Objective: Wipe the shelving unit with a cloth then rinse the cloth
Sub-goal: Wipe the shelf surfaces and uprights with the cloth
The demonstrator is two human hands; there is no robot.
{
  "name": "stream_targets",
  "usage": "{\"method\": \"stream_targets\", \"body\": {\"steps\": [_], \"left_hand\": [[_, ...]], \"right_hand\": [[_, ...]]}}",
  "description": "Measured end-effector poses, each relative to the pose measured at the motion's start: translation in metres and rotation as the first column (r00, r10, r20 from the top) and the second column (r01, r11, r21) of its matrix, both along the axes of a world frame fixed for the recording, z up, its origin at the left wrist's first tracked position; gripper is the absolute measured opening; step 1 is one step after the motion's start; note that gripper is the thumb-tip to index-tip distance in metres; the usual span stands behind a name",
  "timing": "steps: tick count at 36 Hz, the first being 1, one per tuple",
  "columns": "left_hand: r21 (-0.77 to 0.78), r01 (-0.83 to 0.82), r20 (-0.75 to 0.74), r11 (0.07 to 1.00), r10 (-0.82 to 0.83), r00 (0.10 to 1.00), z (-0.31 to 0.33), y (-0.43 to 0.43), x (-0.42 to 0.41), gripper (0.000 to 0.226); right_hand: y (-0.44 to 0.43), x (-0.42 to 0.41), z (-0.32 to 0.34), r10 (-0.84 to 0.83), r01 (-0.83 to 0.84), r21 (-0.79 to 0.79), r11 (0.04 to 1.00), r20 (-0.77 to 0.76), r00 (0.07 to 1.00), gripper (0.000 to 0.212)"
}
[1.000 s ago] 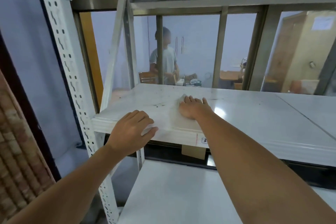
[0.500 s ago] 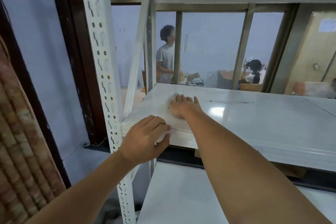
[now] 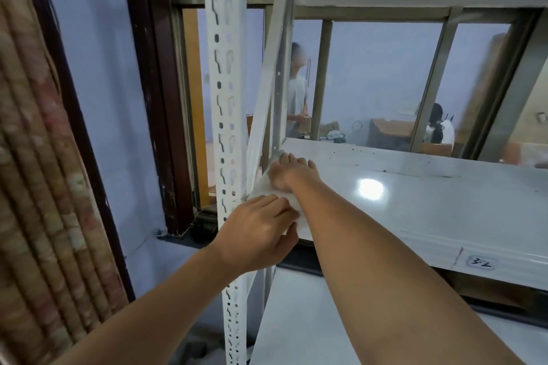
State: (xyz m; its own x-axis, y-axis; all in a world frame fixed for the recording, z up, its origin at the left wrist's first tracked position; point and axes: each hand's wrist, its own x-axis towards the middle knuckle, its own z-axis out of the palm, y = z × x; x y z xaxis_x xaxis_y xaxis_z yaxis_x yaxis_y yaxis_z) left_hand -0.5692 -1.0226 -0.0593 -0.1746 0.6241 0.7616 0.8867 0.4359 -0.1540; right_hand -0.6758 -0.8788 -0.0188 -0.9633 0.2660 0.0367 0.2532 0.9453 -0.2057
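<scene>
White metal shelf [image 3: 415, 201] spans the view, beside a slotted upright post [image 3: 226, 98]. Near its left edge lies the white cloth [image 3: 264, 186], under the right hand [image 3: 292, 170], whose straight, close-set fingers press it flat. The left hand [image 3: 255, 234] curls over the shelf's front edge, thumb beneath.
</scene>
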Motion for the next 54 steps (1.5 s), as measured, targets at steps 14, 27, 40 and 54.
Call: {"method": "stream_targets", "body": {"steps": [14,27,40,54], "left_hand": [[0.01,0.029,-0.011,1.0,-0.029,1.0,0.0,0.0,-0.003,0.01],[-0.002,0.056,0.021,0.998,-0.056,0.998,0.012,0.002,-0.004,0.014],[-0.017,0.057,0.046,0.998,-0.056,0.997,0.018,0.003,-0.003,0.011],[-0.045,0.01,0.075,0.999,-0.006,0.997,0.015,-0.001,-0.008,0.025]], "right_hand": [[-0.019,-0.013,0.002,0.085,-0.085,-0.005,0.996,-0.053,0.995,0.06],[-0.025,-0.005,0.016,0.084,-0.083,0.017,0.996,-0.16,0.984,0.038],[-0.016,-0.006,0.015,0.016,0.052,0.187,0.981,-0.344,0.939,0.044],[-0.018,-0.012,0.026,-0.03,0.026,-0.015,1.0,-0.509,0.86,0.02]]}}
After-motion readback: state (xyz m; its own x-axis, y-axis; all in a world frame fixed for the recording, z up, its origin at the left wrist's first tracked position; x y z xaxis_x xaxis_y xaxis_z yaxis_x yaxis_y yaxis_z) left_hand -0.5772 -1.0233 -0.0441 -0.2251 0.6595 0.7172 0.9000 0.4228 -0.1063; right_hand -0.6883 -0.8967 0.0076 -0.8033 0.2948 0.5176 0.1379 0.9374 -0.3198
